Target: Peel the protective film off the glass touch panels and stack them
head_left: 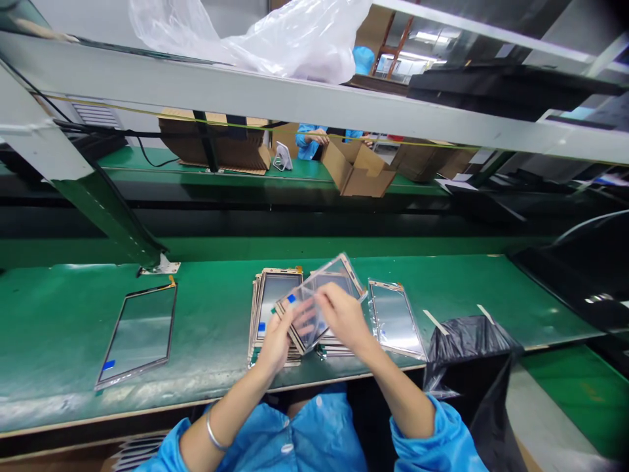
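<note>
A clear touch screen panel (327, 288) with a pale border and a blue tab is held tilted above the bench. My left hand (282, 334) grips its lower left end, and the fingers show through the clear sheet. My right hand (341, 318) is closed in a pinch over the panel's face; whether it has hold of a thin film or the panel itself I cannot make out. Below lie two stacks of similar panels, the left stack (280, 295) and the right stack (339, 347), partly covered by my hands. Another panel (396, 318) lies to their right.
A single dark-edged panel (140, 331) lies on the green bench (211, 328) at left. A black plastic bag (472, 341) is taped to the front edge at right. A metal post (108, 210) stands at left. Across the line, a co-worker's hands hold a cardboard box (363, 174).
</note>
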The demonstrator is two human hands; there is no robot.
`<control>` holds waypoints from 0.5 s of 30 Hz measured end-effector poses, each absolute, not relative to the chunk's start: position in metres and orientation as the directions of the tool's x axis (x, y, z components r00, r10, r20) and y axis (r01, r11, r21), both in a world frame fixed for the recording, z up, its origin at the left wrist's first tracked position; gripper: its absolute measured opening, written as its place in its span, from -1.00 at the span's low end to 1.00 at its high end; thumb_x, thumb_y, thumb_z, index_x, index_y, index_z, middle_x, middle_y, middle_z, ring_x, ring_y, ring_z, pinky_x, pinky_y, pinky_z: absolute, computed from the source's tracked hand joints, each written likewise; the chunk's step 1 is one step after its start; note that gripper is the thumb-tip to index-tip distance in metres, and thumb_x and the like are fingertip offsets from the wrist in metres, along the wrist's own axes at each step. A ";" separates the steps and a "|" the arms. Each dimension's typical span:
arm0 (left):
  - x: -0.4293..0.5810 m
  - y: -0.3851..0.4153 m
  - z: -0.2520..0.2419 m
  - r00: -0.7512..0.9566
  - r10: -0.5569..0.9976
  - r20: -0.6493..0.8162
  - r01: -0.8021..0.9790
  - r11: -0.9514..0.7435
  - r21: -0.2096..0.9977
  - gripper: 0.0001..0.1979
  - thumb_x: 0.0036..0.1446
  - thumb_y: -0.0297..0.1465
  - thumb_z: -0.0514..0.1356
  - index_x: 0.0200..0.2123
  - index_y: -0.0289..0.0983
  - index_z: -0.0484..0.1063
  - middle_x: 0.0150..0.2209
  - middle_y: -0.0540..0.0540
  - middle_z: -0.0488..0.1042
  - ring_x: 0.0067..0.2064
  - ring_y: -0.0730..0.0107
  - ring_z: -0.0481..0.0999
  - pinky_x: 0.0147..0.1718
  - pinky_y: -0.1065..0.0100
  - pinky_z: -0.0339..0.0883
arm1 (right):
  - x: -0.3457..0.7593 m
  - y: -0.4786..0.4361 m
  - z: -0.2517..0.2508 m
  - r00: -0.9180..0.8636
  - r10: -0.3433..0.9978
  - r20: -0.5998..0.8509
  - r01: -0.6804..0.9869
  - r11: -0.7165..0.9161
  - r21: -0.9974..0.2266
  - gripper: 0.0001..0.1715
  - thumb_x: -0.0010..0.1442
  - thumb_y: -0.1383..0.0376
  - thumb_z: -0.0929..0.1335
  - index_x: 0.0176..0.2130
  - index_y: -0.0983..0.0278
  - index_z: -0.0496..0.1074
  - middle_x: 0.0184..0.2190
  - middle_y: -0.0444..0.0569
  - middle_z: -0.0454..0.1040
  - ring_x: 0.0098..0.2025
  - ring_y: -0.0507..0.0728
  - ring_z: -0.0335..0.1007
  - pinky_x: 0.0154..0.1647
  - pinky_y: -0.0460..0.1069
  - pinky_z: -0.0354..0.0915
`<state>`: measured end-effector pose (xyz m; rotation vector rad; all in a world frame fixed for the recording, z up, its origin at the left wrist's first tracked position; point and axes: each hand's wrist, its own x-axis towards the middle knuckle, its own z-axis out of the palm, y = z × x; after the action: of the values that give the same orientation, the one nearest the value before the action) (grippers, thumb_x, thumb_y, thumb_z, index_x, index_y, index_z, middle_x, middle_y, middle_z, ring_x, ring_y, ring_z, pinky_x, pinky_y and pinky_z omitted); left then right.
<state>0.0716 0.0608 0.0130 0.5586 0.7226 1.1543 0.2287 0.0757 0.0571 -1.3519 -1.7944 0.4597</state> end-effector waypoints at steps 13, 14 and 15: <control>0.010 0.053 0.032 0.264 0.891 -0.369 -0.790 0.420 0.447 -0.58 0.34 -0.49 -0.12 0.19 -0.04 0.17 -0.04 -0.05 0.55 -0.11 0.30 0.58 -0.24 0.29 0.51 | 0.350 0.080 0.034 0.597 0.790 0.140 0.089 0.108 -0.990 -0.62 0.01 0.03 0.41 -0.39 0.23 0.25 -0.49 -0.04 0.52 -0.50 0.10 0.49 -0.57 -0.09 0.30; 0.016 0.050 0.032 0.285 0.882 -0.376 -0.787 0.439 0.433 -0.59 0.34 -0.49 -0.11 0.18 -0.03 0.18 -0.04 -0.05 0.56 -0.11 0.29 0.58 -0.24 0.27 0.51 | 0.333 0.081 0.035 0.551 0.826 0.116 0.063 0.098 -0.993 -0.59 -0.01 0.01 0.42 -0.37 0.24 0.27 -0.49 -0.03 0.53 -0.50 0.12 0.50 -0.56 -0.07 0.33; 0.021 0.047 0.031 0.296 0.874 -0.385 -0.784 0.453 0.425 -0.59 0.33 -0.48 -0.10 0.17 -0.02 0.20 -0.04 -0.05 0.56 -0.11 0.28 0.58 -0.23 0.26 0.51 | 0.317 0.082 0.039 0.491 0.867 0.086 0.020 0.088 -0.996 -0.55 -0.03 -0.02 0.43 -0.37 0.25 0.29 -0.50 -0.03 0.53 -0.50 0.14 0.51 -0.57 -0.06 0.34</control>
<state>0.0214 0.0469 0.0315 0.1665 0.6225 1.1092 0.3173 0.0824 0.0388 -1.3422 -0.8646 0.7645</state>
